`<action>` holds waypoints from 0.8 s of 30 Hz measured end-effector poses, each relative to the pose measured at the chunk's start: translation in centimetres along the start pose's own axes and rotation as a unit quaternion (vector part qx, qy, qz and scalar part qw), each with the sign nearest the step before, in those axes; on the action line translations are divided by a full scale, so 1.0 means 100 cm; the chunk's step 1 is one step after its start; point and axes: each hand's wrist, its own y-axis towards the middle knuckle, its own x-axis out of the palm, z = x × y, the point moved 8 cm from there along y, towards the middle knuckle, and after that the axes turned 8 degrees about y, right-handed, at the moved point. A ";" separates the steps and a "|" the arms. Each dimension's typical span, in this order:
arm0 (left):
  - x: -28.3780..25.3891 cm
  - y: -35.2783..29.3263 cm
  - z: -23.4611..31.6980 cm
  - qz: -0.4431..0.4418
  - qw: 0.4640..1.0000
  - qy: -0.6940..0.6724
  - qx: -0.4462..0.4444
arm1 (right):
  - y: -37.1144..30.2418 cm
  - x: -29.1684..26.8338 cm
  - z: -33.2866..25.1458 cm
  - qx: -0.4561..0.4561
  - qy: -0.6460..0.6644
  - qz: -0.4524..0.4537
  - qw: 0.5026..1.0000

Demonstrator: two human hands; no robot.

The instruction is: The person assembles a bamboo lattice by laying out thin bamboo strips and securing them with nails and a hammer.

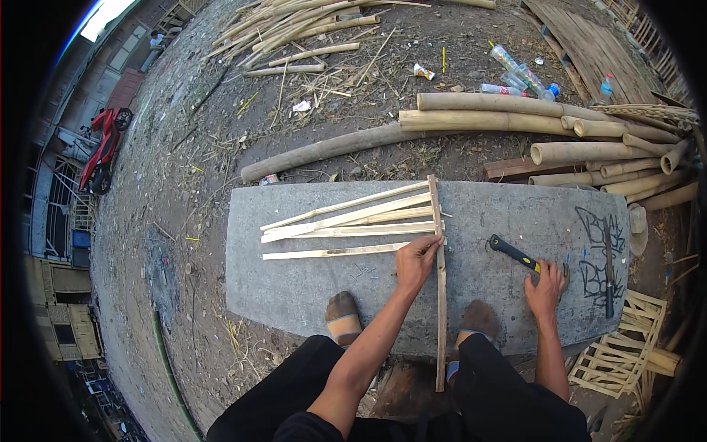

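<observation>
My left hand (pixel 416 259) presses on a long upright bamboo strip (pixel 440 309) where several split bamboo slats (pixel 346 221) meet it, all lying on a grey concrete slab (pixel 294 280). My right hand (pixel 545 287) rests on the slab at the head end of a hammer with a black and yellow handle (pixel 513 253). Whether the fingers close around the hammer is unclear. My two sandalled feet (pixel 343 318) stand on the slab's near edge.
Thick bamboo poles (pixel 515 121) lie on the dirt behind the slab, with plastic bottles (pixel 515 74) beyond them. A knife-like tool (pixel 608 272) lies at the slab's right end. A small bamboo lattice frame (pixel 618 353) sits lower right. A red motorbike (pixel 103 147) stands far left.
</observation>
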 end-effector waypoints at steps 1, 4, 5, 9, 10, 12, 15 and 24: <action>-0.001 -0.001 0.002 0.006 1.000 0.006 0.016 | 0.001 0.001 -0.002 -0.003 -0.001 0.003 1.000; -0.001 -0.001 0.009 0.013 0.997 0.032 0.066 | 0.001 0.001 0.001 -0.002 -0.004 0.008 1.000; 0.003 -0.003 0.011 0.008 0.996 0.046 0.081 | 0.001 0.000 0.002 0.000 -0.003 0.011 1.000; 0.003 -0.006 0.008 0.012 0.996 0.040 0.075 | -0.002 0.003 0.002 0.005 -0.013 0.021 1.000; 0.002 -0.006 0.007 0.018 0.997 0.029 0.067 | -0.005 0.000 0.001 0.008 -0.019 0.022 1.000; 0.004 -0.010 0.007 0.019 0.997 0.030 0.062 | -0.003 -0.005 -0.003 0.021 -0.038 0.022 0.999; 0.000 -0.008 0.009 0.034 0.995 0.029 0.085 | 0.002 -0.004 -0.003 0.052 -0.038 -0.004 0.998; 0.003 -0.008 0.016 0.052 0.990 0.047 0.119 | -0.007 0.001 0.006 0.111 0.081 -0.069 0.988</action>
